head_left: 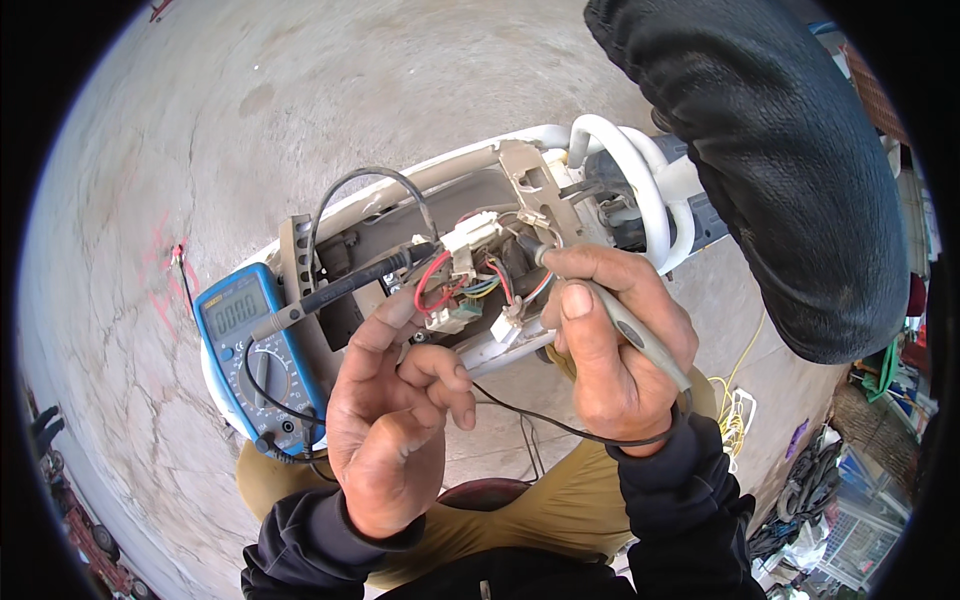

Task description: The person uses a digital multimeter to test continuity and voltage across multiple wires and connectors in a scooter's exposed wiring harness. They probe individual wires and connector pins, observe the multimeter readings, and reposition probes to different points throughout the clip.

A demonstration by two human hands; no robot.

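My right hand (625, 340) is closed round a grey test probe (625, 325), its tip end among the wires and connectors. My left hand (395, 420) has its fingers apart and holds nothing; its raised fingertips are beside the red wires (430, 285). White plug connectors (470, 232) with several coloured wires bunch up out of an open compartment in a white vehicle frame (520, 140). A second, black test probe (345, 288) slants across the compartment, its far end against the connectors. At the left, a blue multimeter (283, 345) with a lit-grey display leans on the frame, leads plugged in.
A padded black seat (790, 170) looms at upper right, over white curved tubes (655, 190). The probe's black lead (560, 428) loops above my knees. Yellow cord (738, 420) lies on the concrete floor (300, 80). Clutter, including a wire basket (845, 540), stands at lower right.
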